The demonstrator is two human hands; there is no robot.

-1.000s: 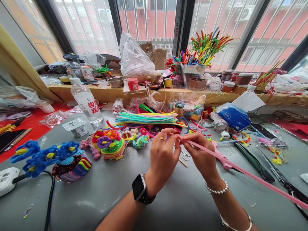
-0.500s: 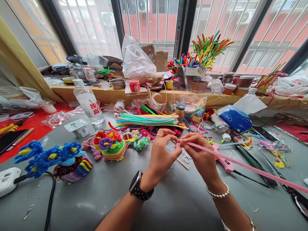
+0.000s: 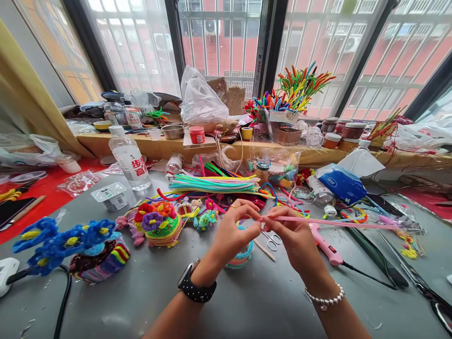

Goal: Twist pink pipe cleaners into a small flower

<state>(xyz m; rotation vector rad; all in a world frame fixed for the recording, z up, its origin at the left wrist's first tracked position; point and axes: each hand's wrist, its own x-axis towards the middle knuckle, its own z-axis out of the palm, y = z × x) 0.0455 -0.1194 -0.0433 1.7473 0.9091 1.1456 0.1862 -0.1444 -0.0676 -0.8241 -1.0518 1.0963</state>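
A fuzzy pink pipe cleaner (image 3: 339, 221) is pinched between the fingertips of my left hand (image 3: 235, 233) and my right hand (image 3: 292, 238), which almost meet above the grey table. Its long free part runs out to the right past my right hand. The pinched end is mostly covered by my fingers. Partly hidden below my left hand sits a small round turquoise-and-pink piece (image 3: 241, 260). Between the hands, small scissors (image 3: 273, 242) and a thin wooden stick (image 3: 264, 249) lie on the table. Just right of my right hand is a pink glue gun (image 3: 327, 247).
A bundle of pastel pipe cleaners (image 3: 215, 183) lies beyond my hands. To the left stand a pot of blue fuzzy flowers (image 3: 100, 259), a colourful flower piece (image 3: 160, 228) and a clear bottle (image 3: 130, 160). A blue tissue pack (image 3: 342, 183) and large scissors (image 3: 420, 282) are at right.
The pink pipe cleaner has swung from slanting toward the lower right to lying nearly level. My left hand has shifted slightly left, and the turquoise-and-pink piece below it shows more. The view tilted up slightly.
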